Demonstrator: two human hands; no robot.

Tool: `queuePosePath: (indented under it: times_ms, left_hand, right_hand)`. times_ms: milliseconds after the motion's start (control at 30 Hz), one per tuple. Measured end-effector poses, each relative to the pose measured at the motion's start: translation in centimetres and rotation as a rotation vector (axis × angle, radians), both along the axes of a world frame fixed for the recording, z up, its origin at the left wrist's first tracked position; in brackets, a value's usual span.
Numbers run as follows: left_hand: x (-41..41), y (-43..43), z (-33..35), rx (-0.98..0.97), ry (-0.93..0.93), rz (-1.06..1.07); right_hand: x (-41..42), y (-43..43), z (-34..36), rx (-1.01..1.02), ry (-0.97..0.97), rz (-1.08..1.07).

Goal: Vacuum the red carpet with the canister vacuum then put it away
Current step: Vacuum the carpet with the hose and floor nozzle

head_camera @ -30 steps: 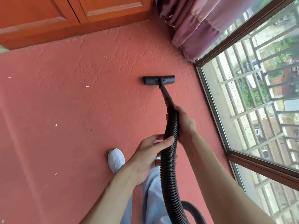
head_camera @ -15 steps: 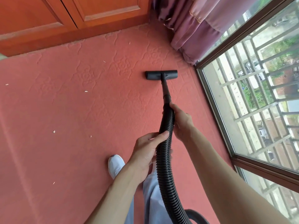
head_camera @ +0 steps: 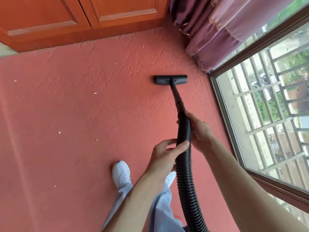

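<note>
In the head view, the red carpet [head_camera: 83,114] fills most of the floor. Its far edge meets the wooden cabinet [head_camera: 83,17] from 10 to 12 o'clock. A purple curtain [head_camera: 217,30] hangs down to the carpet at 1 o'clock. The window [head_camera: 267,114] and its dark frame bound the carpet along the whole side from 2 to 4 o'clock. Open carpet spreads wide from 7 to 10 o'clock, dotted with small pale scraps [head_camera: 95,93]. Only a narrow strip lies between the vacuum and the window frame.

The black floor head [head_camera: 170,79] sits flat on the carpet near 12 o'clock, short of the cabinet and beside the curtain hem. It lies at 11 o'clock from both hands, well apart from them. The right hand [head_camera: 199,131] wraps the top of the ribbed hose [head_camera: 184,164] just below where the wand [head_camera: 175,92] joins it. The left hand [head_camera: 164,156] grasps the hose just beneath, thumb across the front and fingers curled behind.

The wand's long axis runs from the hands up toward 11 o'clock, tilting down to the floor head. The head's long axis lies crosswise, 9 to 3 o'clock. The hose drops from the grip toward 6 o'clock and leaves the frame there, passing a white shoe [head_camera: 121,173] and light trousers [head_camera: 160,206] on its 9 o'clock side.
</note>
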State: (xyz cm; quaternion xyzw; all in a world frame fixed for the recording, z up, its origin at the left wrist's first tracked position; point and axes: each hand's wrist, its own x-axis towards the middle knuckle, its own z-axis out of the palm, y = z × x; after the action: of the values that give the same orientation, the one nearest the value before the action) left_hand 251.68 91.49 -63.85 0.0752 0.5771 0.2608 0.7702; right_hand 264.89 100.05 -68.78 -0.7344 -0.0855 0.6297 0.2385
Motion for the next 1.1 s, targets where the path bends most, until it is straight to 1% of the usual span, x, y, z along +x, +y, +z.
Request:
queuePosePath:
  times_ms: [100, 167, 267, 367, 433, 533, 600, 667, 767, 867, 933, 1000, 1100]
  left_hand:
    - [0.0, -0.1, -0.7, -0.062, 0.051, 0.083]
    - [-1.0, -0.1, -0.4, -0.066, -0.005, 0.172]
    - [-3.9, -0.3, 0.4, 0.034, -0.114, 0.187]
    - [-6.2, -1.1, 0.8, 0.116, -0.176, 0.122]
    - [-6.6, -1.7, 0.8, 0.092, -0.159, 0.114]
    - [-6.6, -2.1, 0.0, 0.012, -0.088, 0.185]
    - [-6.1, -1.8, -0.8, -0.050, -0.023, 0.226]
    - [-5.5, -1.3, -1.0, -0.087, -0.022, 0.267]
    - [-6.5, -0.2, -0.6, -0.011, -0.050, 0.286]
    - [-8.7, -0.1, 0.1, 0.124, -0.161, 0.261]
    - [-9.3, -0.4, 0.6, 0.148, -0.207, 0.219]
    - [-9.2, -0.4, 1.0, 0.152, -0.187, 0.195]
    - [-8.5, 0.2, 0.6, 0.103, -0.086, 0.224]
  right_hand:
    - [-1.8, 0.4, -0.9, -0.027, -0.029, 0.064]
    - [-3.2, 1.2, -0.6, 0.015, -0.036, 0.087]
    - [-4.8, 2.0, 0.9, 0.123, 0.013, 0.080]
    - [-5.6, 1.2, 1.8, 0.117, 0.081, 0.090]
    - [-6.0, 0.7, 1.3, 0.063, 0.084, 0.123]
    - [-7.3, 0.4, -0.2, 0.010, 0.047, 0.174]
    - [-8.4, 0.3, -1.1, -0.034, 0.000, 0.150]
    - [-9.5, 0.7, -1.5, -0.045, -0.069, 0.134]
    - [-10.9, 2.2, 0.0, 0.029, -0.106, 0.130]
    - [-10.8, 3.0, 3.0, 0.096, -0.034, 0.085]
    - [-10.6, 2.7, 4.3, 0.069, -0.006, 0.106]
    - [-10.7, 2.4, 4.4, 0.038, -0.015, 0.118]
    - [-11.7, 3.0, 2.8, 0.007, -0.083, 0.133]
